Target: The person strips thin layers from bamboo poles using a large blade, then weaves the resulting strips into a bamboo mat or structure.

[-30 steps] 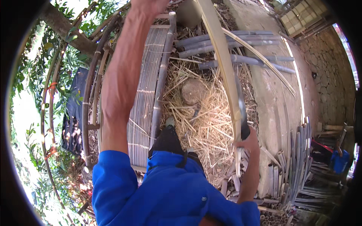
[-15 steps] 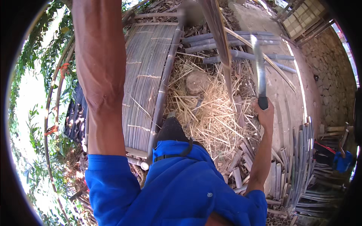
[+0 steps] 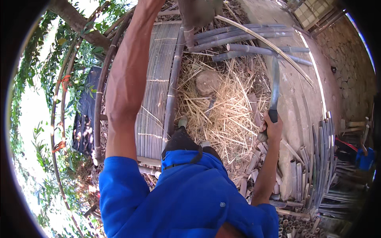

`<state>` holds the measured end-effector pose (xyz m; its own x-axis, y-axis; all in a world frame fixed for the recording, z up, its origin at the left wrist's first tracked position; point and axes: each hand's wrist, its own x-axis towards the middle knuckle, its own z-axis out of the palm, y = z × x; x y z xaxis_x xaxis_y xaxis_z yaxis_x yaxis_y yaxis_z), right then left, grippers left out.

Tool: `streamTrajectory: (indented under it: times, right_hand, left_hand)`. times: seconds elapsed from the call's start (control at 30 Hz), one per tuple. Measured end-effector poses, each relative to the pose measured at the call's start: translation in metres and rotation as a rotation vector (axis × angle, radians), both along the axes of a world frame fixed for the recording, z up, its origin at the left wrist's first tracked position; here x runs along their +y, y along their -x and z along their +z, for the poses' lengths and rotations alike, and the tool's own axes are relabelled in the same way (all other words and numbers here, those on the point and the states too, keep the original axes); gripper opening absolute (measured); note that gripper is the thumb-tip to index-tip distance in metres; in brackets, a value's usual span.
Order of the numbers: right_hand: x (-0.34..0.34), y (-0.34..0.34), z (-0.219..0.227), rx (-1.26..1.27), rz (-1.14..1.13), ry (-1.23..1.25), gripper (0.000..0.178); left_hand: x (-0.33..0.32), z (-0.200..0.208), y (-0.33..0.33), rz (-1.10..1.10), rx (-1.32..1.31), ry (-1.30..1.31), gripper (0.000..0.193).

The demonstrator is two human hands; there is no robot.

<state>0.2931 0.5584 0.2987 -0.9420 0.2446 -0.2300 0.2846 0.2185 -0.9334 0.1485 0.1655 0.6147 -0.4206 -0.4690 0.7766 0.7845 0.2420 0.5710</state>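
My right hand [image 3: 273,129] is closed around the dark handle of a machete [image 3: 275,85], a long grey blade with a slight curve. The blade points up and away, over the ground right of the bamboo chips. Raised high on the left, my left arm [image 3: 127,79] runs out past the top edge, so the hand itself is out of sight. Near the top centre a brownish, blurred piece [image 3: 187,23] hangs into view; its kind is unclear. Below, a round wood chopping block [image 3: 208,82] stands among pale bamboo chips [image 3: 234,115].
Left of the chips lies a slatted bamboo bench [image 3: 152,103]. Dark bamboo poles [image 3: 246,35] and a pale split strip [image 3: 274,45] lie beyond the block. Cut bamboo lengths [image 3: 297,178] stand at the lower right. Leafy branches and a bent pole [image 3: 53,119] fill the far left.
The long split bamboo piece that hung over the chips has gone from there. My left arm has swung right and upward. The right hand has lowered slightly, still holding the machete.
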Motion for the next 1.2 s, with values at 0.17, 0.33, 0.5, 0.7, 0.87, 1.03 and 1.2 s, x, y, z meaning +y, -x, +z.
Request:
streamTrajectory:
  times: [0.17, 0.33, 0.5, 0.7, 0.87, 1.03, 1.2]
  right_hand:
    - [-0.026, -0.002, 0.027, 0.022, 0.022, 0.049, 0.025]
    - [-0.081, 0.001, 0.041, -0.001, 0.107, 0.099, 0.024]
    - [-0.122, -0.007, 0.021, 0.256, 0.166, -0.080, 0.034]
    - [-0.186, 0.010, -0.020, 0.108, 0.482, -0.228, 0.041]
    - [-0.214, 0.023, -0.080, 0.151, 0.618, -0.392, 0.043]
    - [-0.277, 0.014, -0.001, 0.327, 0.781, -0.223, 0.037]
    - [-0.284, 0.023, -0.031, 0.490, 0.937, 0.039, 0.040]
  left_hand:
    - [-0.019, -0.080, 0.058, -0.267, -0.275, 0.148, 0.032]
    - [-0.026, -0.073, 0.038, 0.128, 0.174, -0.220, 0.047]
    - [-0.071, -0.091, -0.034, -0.135, 0.070, -0.149, 0.052]
    - [-0.085, -0.077, -0.146, 0.047, 0.001, 0.003, 0.045]
    - [-0.103, -0.116, -0.155, -0.118, 0.197, 0.076, 0.031]
    - [-0.112, -0.118, -0.164, 0.196, 0.346, 0.158, 0.038]
    - [-0.111, -0.109, -0.178, 0.203, 0.341, 0.175, 0.040]
